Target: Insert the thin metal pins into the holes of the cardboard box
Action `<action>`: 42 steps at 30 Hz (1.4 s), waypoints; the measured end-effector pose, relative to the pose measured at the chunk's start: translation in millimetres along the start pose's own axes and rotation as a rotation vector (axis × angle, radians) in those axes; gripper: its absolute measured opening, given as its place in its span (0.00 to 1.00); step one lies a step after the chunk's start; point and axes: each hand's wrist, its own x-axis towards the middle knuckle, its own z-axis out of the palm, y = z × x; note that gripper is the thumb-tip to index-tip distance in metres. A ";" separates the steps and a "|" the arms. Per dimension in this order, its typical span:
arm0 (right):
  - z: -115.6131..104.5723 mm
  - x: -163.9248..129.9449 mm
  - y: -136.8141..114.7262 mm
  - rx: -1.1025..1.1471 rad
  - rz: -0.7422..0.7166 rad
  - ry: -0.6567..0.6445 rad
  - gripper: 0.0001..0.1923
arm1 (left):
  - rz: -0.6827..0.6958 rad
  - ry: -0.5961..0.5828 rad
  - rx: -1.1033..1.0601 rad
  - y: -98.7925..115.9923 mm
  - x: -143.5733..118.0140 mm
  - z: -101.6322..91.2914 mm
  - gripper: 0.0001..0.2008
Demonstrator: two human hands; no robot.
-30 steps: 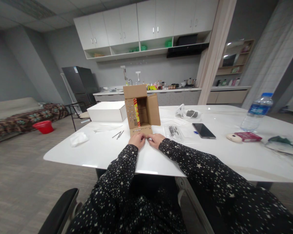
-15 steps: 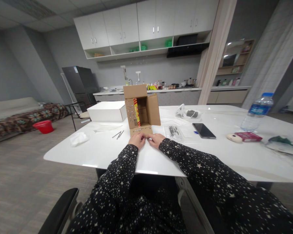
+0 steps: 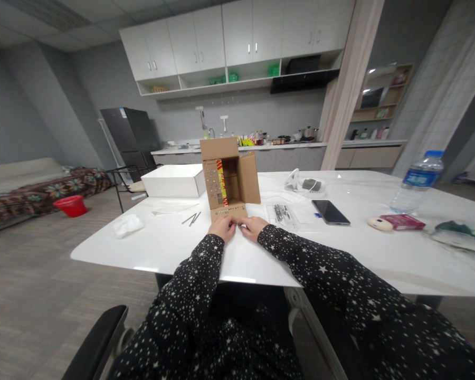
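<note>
Head view shows the left hand (image 3: 222, 228) and right hand (image 3: 252, 227) pinched together over something too small to make out, near the worktop's (image 3: 174, 248) front edge beside the cardboard box (image 3: 229, 177), which a nudge could topple.

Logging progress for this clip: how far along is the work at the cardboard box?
Done, by the look of it: the cardboard box lies on its side with its flaps open, and rows of small dots line its left and bottom flaps. In hand: the left hand and right hand meet at the bottom flap's near edge, pinching something too small to identify. Left: thin metal pins and a clear bag of small parts lie untouched beside the box.
</note>
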 end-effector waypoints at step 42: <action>4.1 2.1 2.3 0.003 -0.006 0.007 0.15 | -0.005 0.004 0.019 0.3 0.0 0.2 0.09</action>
